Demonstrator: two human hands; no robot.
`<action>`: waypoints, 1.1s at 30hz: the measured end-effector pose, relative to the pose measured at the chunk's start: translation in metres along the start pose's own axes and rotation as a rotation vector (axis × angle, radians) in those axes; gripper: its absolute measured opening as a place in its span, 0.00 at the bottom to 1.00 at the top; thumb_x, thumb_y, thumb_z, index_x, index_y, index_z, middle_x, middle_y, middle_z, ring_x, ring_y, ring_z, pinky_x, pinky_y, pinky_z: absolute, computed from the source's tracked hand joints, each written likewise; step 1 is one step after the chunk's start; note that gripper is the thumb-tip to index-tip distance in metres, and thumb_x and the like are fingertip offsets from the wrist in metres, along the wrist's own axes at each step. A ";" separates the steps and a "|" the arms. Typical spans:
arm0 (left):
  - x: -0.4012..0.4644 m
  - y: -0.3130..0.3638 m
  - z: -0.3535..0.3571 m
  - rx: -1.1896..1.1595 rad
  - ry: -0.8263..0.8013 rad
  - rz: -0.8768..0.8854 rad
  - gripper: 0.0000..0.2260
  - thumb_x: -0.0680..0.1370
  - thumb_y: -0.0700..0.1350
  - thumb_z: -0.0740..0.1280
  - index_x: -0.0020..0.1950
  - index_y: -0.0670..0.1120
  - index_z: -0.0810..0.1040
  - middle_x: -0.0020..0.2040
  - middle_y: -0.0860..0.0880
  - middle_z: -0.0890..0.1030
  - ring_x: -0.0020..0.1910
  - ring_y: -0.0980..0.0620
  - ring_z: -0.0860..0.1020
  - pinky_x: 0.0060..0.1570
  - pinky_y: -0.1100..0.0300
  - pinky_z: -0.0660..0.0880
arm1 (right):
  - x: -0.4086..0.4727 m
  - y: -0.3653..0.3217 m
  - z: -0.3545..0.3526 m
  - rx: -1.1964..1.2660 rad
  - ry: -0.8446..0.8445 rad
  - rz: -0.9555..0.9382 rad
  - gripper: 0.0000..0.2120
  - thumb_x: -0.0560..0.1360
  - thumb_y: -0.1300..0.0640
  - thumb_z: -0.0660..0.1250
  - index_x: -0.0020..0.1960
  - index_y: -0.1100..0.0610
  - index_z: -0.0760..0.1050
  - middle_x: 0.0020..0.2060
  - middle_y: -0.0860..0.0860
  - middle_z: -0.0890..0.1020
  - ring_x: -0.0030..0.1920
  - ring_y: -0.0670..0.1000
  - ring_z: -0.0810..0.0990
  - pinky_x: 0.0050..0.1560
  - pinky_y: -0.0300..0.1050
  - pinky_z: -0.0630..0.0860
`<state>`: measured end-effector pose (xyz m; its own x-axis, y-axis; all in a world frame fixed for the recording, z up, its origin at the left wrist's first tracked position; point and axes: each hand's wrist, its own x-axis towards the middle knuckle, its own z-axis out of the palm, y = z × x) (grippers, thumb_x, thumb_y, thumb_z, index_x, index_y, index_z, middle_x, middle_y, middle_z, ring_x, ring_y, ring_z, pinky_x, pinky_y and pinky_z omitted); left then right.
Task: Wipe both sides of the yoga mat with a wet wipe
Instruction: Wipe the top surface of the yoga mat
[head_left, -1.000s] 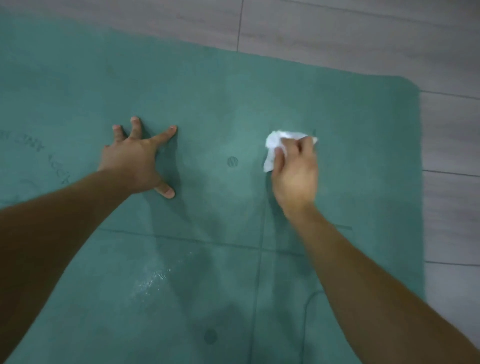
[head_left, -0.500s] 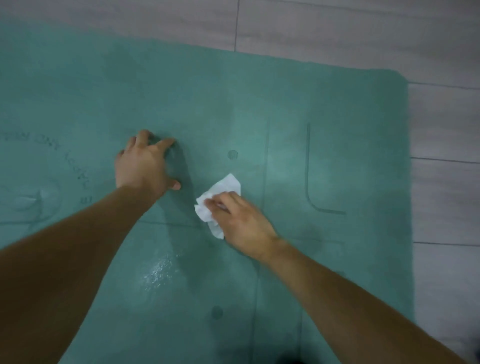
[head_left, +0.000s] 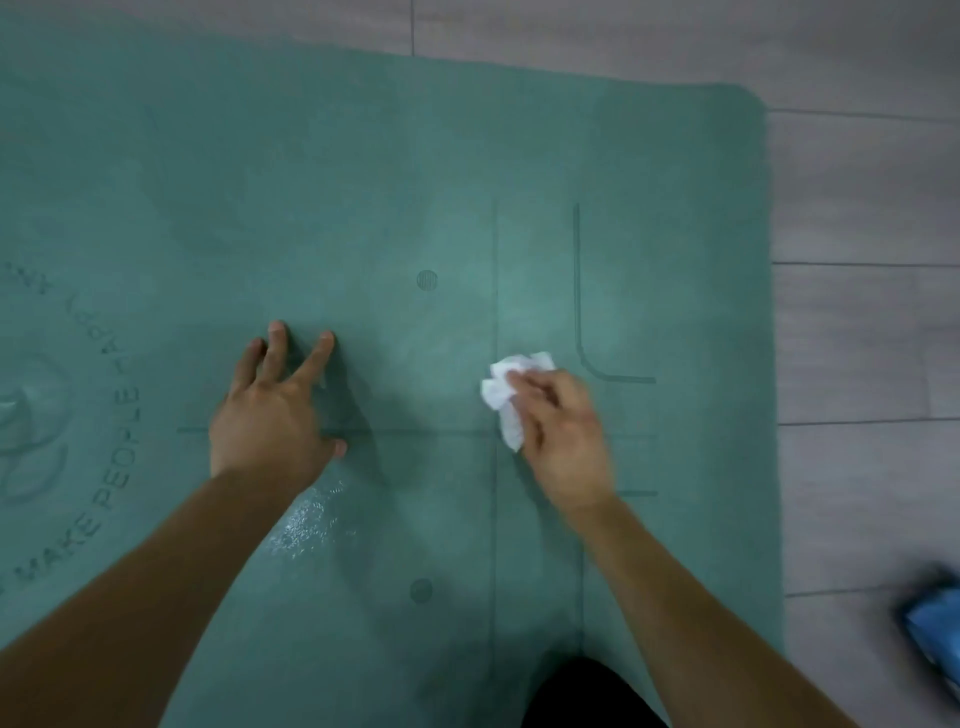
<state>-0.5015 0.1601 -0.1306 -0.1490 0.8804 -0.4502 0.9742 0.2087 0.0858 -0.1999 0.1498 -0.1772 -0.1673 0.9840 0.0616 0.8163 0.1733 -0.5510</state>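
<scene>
Matt teal rubbery yoga mat (head_left: 363, 182), wet sheen patch; crumpled white wipe (head_left: 503, 389); wood-look floor (head_left: 857, 208).

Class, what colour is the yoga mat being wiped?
Teal green yoga mat with darker printed lines; seen in the head view.

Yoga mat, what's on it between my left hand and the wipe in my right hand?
Only bare yoga mat with printed lines, in the head view, between the left hand and the wipe.

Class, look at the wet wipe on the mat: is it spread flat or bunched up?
Bunched up. The wet wipe shows crumpled white folds under the right hand, which grips it against the yoga mat.
</scene>
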 end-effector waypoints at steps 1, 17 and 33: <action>0.000 0.000 0.001 -0.005 0.004 -0.003 0.60 0.64 0.58 0.85 0.85 0.65 0.49 0.87 0.48 0.47 0.85 0.42 0.51 0.77 0.44 0.69 | -0.002 0.016 -0.015 -0.016 0.126 0.197 0.16 0.81 0.61 0.70 0.68 0.55 0.81 0.61 0.54 0.79 0.59 0.57 0.80 0.63 0.50 0.77; 0.001 -0.002 -0.006 0.076 0.010 0.034 0.56 0.65 0.67 0.80 0.84 0.68 0.48 0.86 0.52 0.50 0.84 0.45 0.54 0.65 0.43 0.78 | -0.016 -0.024 0.014 0.045 0.470 0.668 0.16 0.80 0.64 0.69 0.67 0.57 0.82 0.57 0.55 0.74 0.53 0.53 0.77 0.61 0.42 0.74; 0.049 -0.118 0.025 0.099 0.454 0.099 0.26 0.86 0.58 0.54 0.84 0.53 0.63 0.84 0.44 0.63 0.83 0.40 0.60 0.79 0.38 0.56 | 0.057 -0.098 0.079 0.121 0.147 0.163 0.16 0.82 0.63 0.66 0.69 0.57 0.78 0.59 0.56 0.77 0.57 0.58 0.79 0.64 0.49 0.76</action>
<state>-0.6195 0.1681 -0.1846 -0.0917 0.9958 -0.0080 0.9957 0.0919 0.0139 -0.3332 0.1855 -0.1853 0.0508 0.9955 0.0797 0.7522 0.0144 -0.6588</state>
